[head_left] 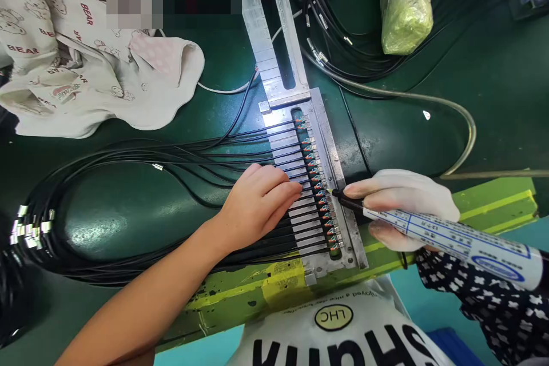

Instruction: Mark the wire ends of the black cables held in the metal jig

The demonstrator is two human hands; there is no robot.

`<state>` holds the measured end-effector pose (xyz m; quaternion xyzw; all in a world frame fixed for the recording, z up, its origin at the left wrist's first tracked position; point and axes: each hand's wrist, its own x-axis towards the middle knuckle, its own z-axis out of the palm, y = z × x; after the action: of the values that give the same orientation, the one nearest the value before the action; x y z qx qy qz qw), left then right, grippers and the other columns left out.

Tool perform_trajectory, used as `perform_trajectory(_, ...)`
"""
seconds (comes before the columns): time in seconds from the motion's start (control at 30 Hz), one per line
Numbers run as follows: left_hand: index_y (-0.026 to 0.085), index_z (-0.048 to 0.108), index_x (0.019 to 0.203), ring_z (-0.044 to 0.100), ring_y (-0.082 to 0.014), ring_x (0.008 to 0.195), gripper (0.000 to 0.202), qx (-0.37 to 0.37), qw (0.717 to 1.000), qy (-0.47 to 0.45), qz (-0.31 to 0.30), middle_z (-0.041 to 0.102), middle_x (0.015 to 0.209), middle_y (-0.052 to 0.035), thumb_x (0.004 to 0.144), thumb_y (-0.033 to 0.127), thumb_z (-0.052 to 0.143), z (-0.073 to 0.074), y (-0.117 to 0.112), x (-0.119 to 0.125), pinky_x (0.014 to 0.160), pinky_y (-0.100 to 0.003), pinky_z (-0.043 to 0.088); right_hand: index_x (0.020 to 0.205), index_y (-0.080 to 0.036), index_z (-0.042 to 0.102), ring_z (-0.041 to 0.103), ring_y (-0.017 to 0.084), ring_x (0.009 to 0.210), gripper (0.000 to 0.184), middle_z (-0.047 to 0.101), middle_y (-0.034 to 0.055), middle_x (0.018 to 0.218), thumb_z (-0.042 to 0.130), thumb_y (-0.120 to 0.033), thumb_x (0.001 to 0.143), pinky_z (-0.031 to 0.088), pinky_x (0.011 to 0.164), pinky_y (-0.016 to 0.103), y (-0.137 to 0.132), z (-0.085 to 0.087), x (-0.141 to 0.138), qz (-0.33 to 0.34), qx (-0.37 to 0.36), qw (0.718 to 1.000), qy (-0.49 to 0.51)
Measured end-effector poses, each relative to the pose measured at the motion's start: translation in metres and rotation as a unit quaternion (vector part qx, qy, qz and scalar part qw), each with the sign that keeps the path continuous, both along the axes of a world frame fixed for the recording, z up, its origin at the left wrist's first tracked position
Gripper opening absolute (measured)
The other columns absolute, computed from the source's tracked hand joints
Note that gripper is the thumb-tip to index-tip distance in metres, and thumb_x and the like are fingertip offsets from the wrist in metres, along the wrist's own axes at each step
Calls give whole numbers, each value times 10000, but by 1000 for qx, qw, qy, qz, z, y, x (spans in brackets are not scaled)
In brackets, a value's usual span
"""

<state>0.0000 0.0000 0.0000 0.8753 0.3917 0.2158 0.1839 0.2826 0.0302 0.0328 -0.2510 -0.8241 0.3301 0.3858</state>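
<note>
A metal fixture on the green table holds a row of several black cables, their stripped coloured wire ends lined up in its slot. My bare left hand lies flat on the cables just left of the slot, fingers stretched out and pressing them down. My right hand, in a white glove, is closed round a white marker pen. The pen's dark tip touches the wire ends at about the middle of the row.
A cream bear-print cloth lies at the back left. A green wrapped bundle and more black cables sit at the back. A clear tube curves on the right. A yellow-green bar runs along the front edge, with a white printed bag below.
</note>
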Motion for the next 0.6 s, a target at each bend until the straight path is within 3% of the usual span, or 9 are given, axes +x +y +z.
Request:
perform_trajectory(0.27, 179, 600, 1100, 558, -162, 812, 168, -3, 1000, -2, 0, 638, 897, -42, 934, 182, 621, 0, -1, -1, 718, -321, 395, 981, -158, 677, 749, 197, 819, 179, 773, 129, 1011, 722, -241, 829, 606, 658, 326, -1, -1, 0, -3, -4, 1000, 10)
perform_trajectory(0.6, 182, 601, 1100, 570, -163, 814, 167, -1, 1000, -4, 1, 643, 897, -42, 934, 184, 620, 1, 0, -1, 720, -320, 404, 959, -189, 664, 749, 190, 805, 119, 778, 112, 994, 688, -262, 868, 607, 648, 311, -2, 2, 1, -12, 13, 1000, -4)
